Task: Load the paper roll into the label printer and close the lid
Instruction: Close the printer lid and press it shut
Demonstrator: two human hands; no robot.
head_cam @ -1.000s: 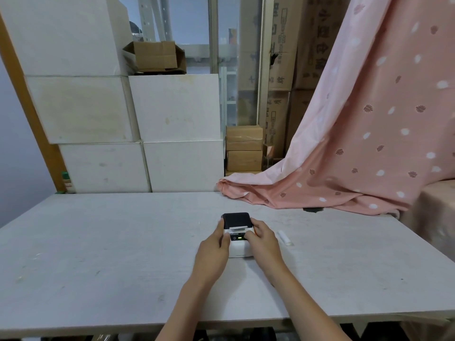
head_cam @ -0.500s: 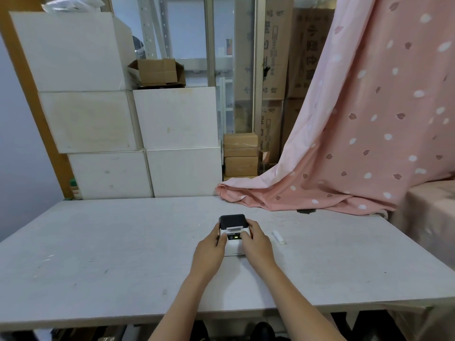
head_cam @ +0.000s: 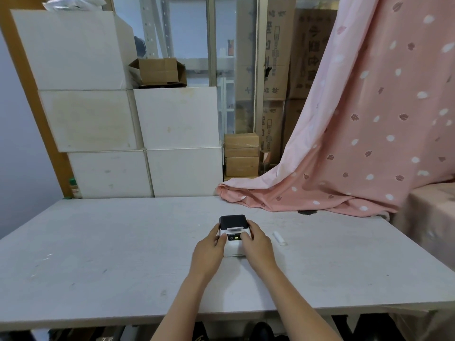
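Observation:
A small white label printer with a black lid stands on the white table, a green light lit on its front panel. The lid lies down on the body with a strip of white paper showing at its front edge. My left hand grips the printer's left side, thumb on the top front. My right hand grips the right side, thumb on the top beside the light. The paper roll itself is hidden.
A small white oblong piece lies on the table right of the printer. A pink spotted cloth drapes onto the table's far right corner. White boxes and cardboard boxes stack behind the table.
Both hands stay on the printer in the same grip. The camera has tilted up slightly, so the table and printer sit lower in view.

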